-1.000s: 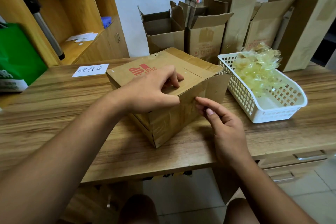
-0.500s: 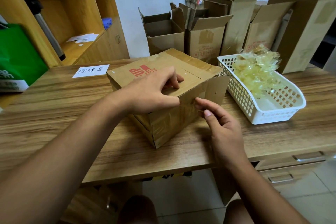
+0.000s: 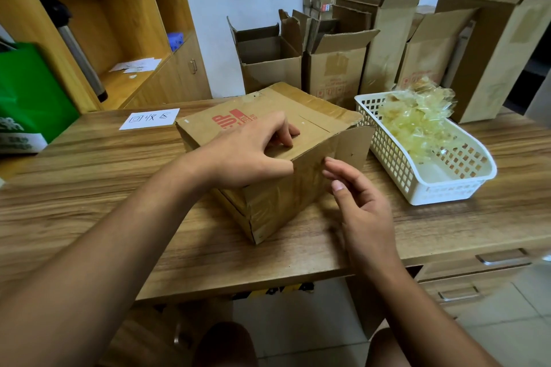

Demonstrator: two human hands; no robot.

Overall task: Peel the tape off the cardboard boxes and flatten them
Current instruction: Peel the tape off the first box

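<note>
A brown cardboard box (image 3: 301, 116) with red print lies on the wooden table, one side flap (image 3: 354, 143) standing open toward the right. Glossy clear tape (image 3: 277, 202) covers its near side. My left hand (image 3: 250, 155) holds the box at its near top edge, fingers curled onto the top and thumb along the edge. My right hand (image 3: 354, 197) hovers at the taped side; its index fingertip touches the cardboard just below the top edge, and the thumb is apart from it with nothing pinched.
A white plastic basket (image 3: 396, 158) holding crumpled peeled tape (image 3: 414, 122) stands right of the box. Several opened cardboard boxes (image 3: 337, 71) stand behind against the wall. A paper label (image 3: 149, 119) lies at the back left beside a green bag (image 3: 26, 98). Drawers (image 3: 501, 259) sit under the table's right end.
My right hand has drawn slightly back from the taped side, with its fingers spreading. The left hand and the box have stayed where they were.
</note>
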